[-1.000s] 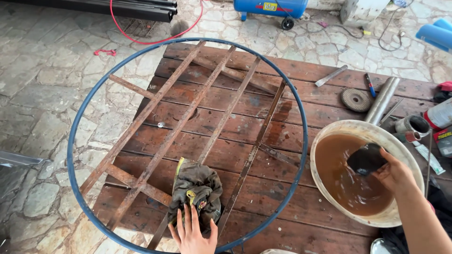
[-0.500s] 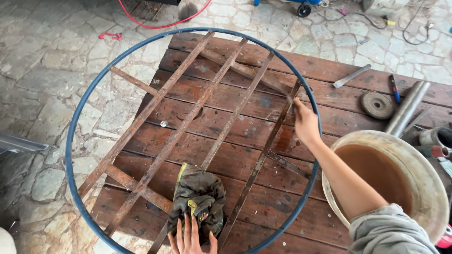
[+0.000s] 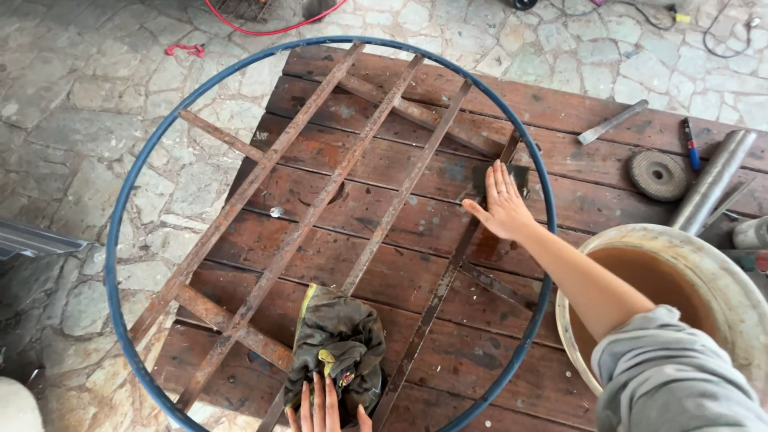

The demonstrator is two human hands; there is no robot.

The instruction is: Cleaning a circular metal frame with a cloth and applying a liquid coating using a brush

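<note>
Two hands rest on the rusty round grille [image 3: 320, 200]: the right hand [image 3: 502, 206] presses a dark pad [image 3: 488, 176] flat, fingers together; the left hand [image 3: 324, 408] lies open-fingered on a crumpled rag [image 3: 336, 340].

Wooden table [image 3: 608, 112] under rusty round grate [image 3: 320, 208]

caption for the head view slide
Right hand presses a dark pad on a rusty bar; left hand on rag.

Rusty metal on worn wood
Rough rusted grate bars [image 3: 320, 208], blue-painted metal hoop [image 3: 128, 200], stained wooden counter [image 3: 608, 128], grimy crumpled cloth [image 3: 336, 344].
</note>
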